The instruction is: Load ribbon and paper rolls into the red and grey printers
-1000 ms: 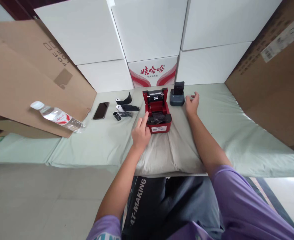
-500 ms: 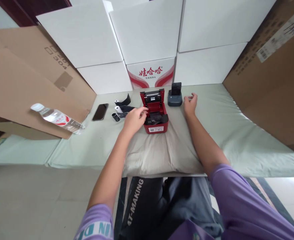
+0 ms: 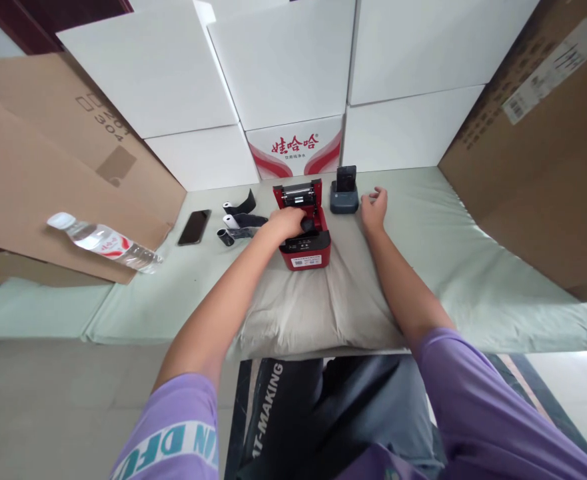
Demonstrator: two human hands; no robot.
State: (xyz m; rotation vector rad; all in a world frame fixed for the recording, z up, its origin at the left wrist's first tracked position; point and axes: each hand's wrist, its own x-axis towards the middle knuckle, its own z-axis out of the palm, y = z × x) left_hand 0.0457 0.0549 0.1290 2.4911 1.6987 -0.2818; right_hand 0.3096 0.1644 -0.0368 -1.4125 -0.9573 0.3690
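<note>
Reaching into the open red label printer (image 3: 305, 259), the left hand (image 3: 289, 222) has its fingertips at a dark piece (image 3: 307, 225); whether they grip it, I cannot tell. The printer stands nearer the back edge than the front edge of the cloth-covered surface (image 3: 438, 253). The right hand (image 3: 374, 210), empty, fingers curled and slightly parted, rests beside a small dark device (image 3: 344, 202). Left of the printer lie rolls (image 3: 246, 220) and a smartphone (image 3: 194, 227).

Shirt front (image 3: 363, 465): purple cloth, with folds
Left sleeve (image 3: 183, 393): short, purple, crossed by white band (image 3: 173, 443)
Band letters (image 3: 146, 453): teal capitals, partly visible
Right sleeve (image 3: 478, 393): short, also purple
Trousers (image 3: 373, 393): dark, pale lettering (image 3: 269, 407) "AT-MAKING" along left leg
</note>
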